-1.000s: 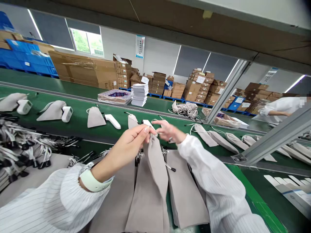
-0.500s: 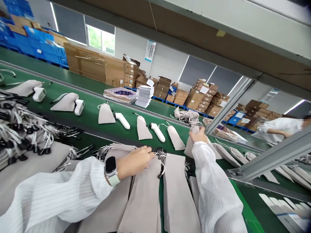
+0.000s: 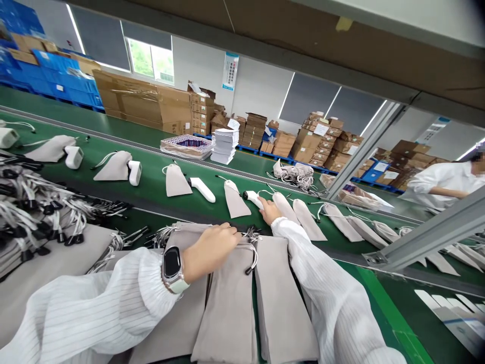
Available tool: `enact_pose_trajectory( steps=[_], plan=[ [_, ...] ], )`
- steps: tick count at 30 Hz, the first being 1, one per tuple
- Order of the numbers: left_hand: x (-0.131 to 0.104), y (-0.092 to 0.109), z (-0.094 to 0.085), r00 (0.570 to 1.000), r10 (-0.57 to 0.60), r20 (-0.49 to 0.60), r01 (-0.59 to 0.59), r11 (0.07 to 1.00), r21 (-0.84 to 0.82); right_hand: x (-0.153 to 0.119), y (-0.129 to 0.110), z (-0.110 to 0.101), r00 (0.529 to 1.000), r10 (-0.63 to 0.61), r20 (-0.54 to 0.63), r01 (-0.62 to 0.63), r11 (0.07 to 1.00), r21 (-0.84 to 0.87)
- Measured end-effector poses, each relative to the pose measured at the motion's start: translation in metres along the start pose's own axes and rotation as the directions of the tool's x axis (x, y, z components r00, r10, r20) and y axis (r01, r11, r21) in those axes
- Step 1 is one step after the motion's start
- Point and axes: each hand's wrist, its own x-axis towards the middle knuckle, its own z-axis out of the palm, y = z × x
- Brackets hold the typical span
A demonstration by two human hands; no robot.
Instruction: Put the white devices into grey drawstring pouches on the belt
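My left hand (image 3: 214, 247), with a watch at the wrist, lies over a stack of grey drawstring pouches (image 3: 227, 303), its fingers curled closed at the top edge of a pouch. Farther out, my right hand (image 3: 270, 210) is closed on a white handheld device (image 3: 253, 199) with a dark end, lying on the green conveyor belt (image 3: 151, 199). A pouch (image 3: 235, 198) lies to the left of that device, and another pouch (image 3: 285, 206) is just right of my right hand. A similar white device (image 3: 202, 190) sits by a pouch (image 3: 178, 180) farther left.
Piled pouches with white cords (image 3: 56, 207) crowd the left. A metal post (image 3: 428, 242) slants across the right, beneath an overhead shelf (image 3: 288, 30). Beyond the belt are a paper stack (image 3: 224, 145) and a basket (image 3: 185, 145). A co-worker (image 3: 443, 179) is at far right.
My right hand has moved left from a pouch to the white device, leaving that pouch on the belt. Belt items have shifted right. My left hand stays on the stack.
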Motion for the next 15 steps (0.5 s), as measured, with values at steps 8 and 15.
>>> enact_pose_trajectory(
  steps=[8, 15],
  plan=[
    [0.004, -0.013, -0.034, 0.995, 0.022, 0.095, 0.025, 0.886, -0.463, -0.004, -0.032, -0.045, 0.998, -0.012, -0.064, 0.055, 0.682, 0.729],
    [0.006, -0.015, -0.037, 0.993, -0.115, -0.008, 0.082, 0.755, -0.65, -0.052, -0.112, -0.076, 0.96, -0.251, -0.125, 0.16, 0.126, 0.979]
  ],
)
